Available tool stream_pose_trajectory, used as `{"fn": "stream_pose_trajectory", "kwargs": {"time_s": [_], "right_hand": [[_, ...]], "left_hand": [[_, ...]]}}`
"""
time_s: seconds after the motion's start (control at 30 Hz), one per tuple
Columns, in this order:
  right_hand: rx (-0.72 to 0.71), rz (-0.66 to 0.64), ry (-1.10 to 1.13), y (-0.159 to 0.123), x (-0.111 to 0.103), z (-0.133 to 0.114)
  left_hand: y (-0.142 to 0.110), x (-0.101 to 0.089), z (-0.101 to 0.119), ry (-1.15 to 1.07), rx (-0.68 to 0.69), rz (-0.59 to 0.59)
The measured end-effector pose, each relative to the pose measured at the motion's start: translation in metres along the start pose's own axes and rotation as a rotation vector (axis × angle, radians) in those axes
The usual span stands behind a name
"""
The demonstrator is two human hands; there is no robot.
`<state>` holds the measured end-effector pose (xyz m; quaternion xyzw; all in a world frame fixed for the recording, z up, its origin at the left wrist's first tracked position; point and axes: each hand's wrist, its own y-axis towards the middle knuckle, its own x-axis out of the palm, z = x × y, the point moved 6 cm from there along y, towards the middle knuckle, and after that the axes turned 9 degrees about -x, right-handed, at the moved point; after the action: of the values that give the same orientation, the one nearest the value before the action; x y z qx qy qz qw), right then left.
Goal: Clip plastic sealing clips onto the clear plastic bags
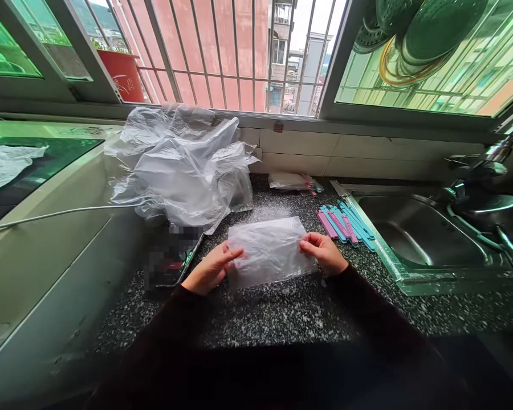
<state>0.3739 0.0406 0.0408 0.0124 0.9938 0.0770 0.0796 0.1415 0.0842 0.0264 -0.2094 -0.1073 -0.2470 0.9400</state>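
Observation:
A flat, clear plastic bag (269,250) is stretched between my two hands, just above the speckled dark counter. At its left edge my left hand (214,265) pinches it, the thumb lying on top. My right hand (322,252) grips the right edge between thumb and fingers. Beyond my right hand lies a pile of pink and blue plastic sealing clips (346,225). Behind the bag, against the tiled wall, rests a packet (288,181) of clear plastic with pink and blue pieces at its right end.
A big crumpled heap of clear plastic (183,165) stands at the back left. A dark flat device (171,259), partly blurred, lies beside my left hand. To the right is a steel sink (427,233) with a faucet (491,159). A white cable (68,213) crosses at left.

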Motion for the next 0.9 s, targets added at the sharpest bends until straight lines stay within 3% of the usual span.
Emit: {"fn": "stream_pose_trajectory", "kwargs": {"time_s": [0.17,0.23,0.57,0.9], "right_hand": [[0.063,0.015,-0.023,0.000,-0.001,0.007],[0.057,0.028,-0.054,0.001,-0.003,0.009],[0.062,-0.019,-0.021,0.005,-0.003,0.021],[-0.043,0.023,0.081,0.003,-0.003,0.008]], "left_hand": [[0.002,-0.003,0.006,0.273,0.126,0.107],[0.001,-0.003,0.009,0.297,0.170,0.095],[0.001,0.000,0.009,0.259,0.195,0.069],[-0.006,-0.005,0.015,0.190,0.205,0.090]]}}
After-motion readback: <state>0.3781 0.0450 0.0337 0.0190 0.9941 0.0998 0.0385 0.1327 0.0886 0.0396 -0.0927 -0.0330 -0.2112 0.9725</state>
